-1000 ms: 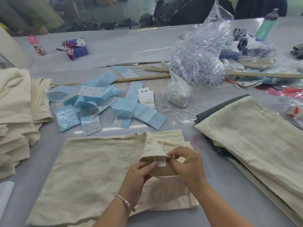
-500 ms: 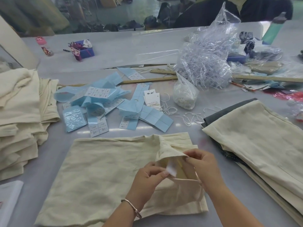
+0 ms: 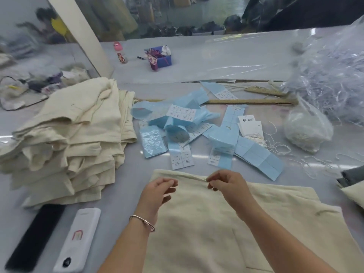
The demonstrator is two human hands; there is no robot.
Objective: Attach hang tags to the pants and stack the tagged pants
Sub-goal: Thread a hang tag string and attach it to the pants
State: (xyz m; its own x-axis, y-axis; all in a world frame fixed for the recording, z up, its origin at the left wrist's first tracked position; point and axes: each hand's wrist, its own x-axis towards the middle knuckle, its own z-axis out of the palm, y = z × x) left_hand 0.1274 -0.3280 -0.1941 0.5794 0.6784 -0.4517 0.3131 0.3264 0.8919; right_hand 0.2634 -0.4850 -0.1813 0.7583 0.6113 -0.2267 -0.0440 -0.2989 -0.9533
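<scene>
Cream pants (image 3: 266,223) lie flat on the grey table in front of me. My right hand (image 3: 228,186) pinches the fabric at their far edge. My left hand (image 3: 157,192) hovers over the far left corner with fingers loosely curled, and I see nothing in it. A tall stack of folded cream pants (image 3: 78,134) stands at the left. White hang tags (image 3: 250,125) lie among blue label sheets (image 3: 254,156) beyond the pants, with loose strings (image 3: 279,148) beside them.
A white phone (image 3: 78,239) and a black bar (image 3: 33,237) lie near left. A wooden ruler (image 3: 250,101) runs behind the labels. A small bag of strings (image 3: 307,131) and a big crumpled plastic bag (image 3: 334,75) sit at the right. Another pants pile's corner (image 3: 352,176) shows far right.
Both hands let go of the folded-back waistband with its label. The pants now lie flat, and the hands have moved up to their far edge. The view swung left.
</scene>
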